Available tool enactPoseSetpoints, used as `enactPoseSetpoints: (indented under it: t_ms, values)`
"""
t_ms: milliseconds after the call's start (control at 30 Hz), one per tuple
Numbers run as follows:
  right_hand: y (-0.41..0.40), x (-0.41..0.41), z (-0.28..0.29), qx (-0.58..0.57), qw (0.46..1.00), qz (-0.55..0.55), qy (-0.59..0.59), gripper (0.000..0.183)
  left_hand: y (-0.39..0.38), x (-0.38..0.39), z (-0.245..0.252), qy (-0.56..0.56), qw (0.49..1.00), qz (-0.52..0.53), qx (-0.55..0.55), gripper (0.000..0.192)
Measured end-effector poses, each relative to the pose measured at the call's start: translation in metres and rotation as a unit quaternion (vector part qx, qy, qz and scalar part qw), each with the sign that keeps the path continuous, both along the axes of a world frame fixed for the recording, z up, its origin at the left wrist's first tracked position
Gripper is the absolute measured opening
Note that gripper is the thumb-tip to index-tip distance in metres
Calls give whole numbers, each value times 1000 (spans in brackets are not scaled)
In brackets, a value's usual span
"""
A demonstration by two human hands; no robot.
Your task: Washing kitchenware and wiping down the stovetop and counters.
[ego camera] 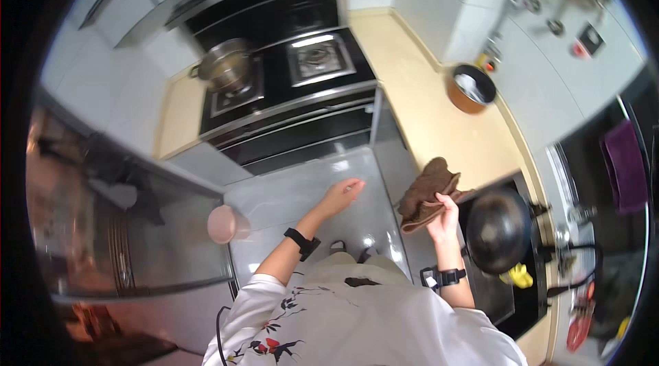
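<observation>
My right hand (444, 218) grips a crumpled brown cloth (428, 192) near the front edge of the cream countertop (412, 108), just left of the sink (489, 299). My left hand (341, 196) is over the grey tiled floor, holding nothing, its fingers loosely curled. A dark wok (498, 231) lies bottom up over the sink, to the right of the cloth. Under the wok's lower edge is a yellow cloth or glove (519, 276); which one, I cannot tell.
A steel pot (226, 65) stands on the left burner of the black gas stove (273, 75). An orange-brown pot (469, 90) with something white inside is on the counter. A pink bin (222, 224) stands on the floor at left. A purple towel (624, 168) hangs at far right.
</observation>
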State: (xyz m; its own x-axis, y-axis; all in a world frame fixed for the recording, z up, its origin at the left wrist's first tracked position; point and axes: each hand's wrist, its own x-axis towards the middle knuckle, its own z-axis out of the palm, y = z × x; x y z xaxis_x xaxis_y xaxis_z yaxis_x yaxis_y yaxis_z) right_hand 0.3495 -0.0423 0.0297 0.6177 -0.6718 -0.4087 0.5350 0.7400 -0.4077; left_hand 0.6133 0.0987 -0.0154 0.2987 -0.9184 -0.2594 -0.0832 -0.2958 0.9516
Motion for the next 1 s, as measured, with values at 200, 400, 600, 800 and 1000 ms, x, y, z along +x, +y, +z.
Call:
enactPoseSetpoints:
  t_ms: [200,400,600,800,1000]
  values:
    - [8,-55,-20,13,995,-95,-25,53,-67,-76,-8,103,977,-182,30,46]
    - [13,-56,-22,40,987,-149,-32,47,-99,-126,-44,193,939,-282,-35,35]
    - [7,-71,-37,48,981,-190,2,45,-111,-131,-29,188,932,-305,54,28]
    - [5,-71,-39,74,982,-168,31,46,-120,-133,-9,223,946,-235,29,29]
    - [-24,-64,-57,82,989,-121,21,43,-139,-112,-10,264,952,-119,97,41]
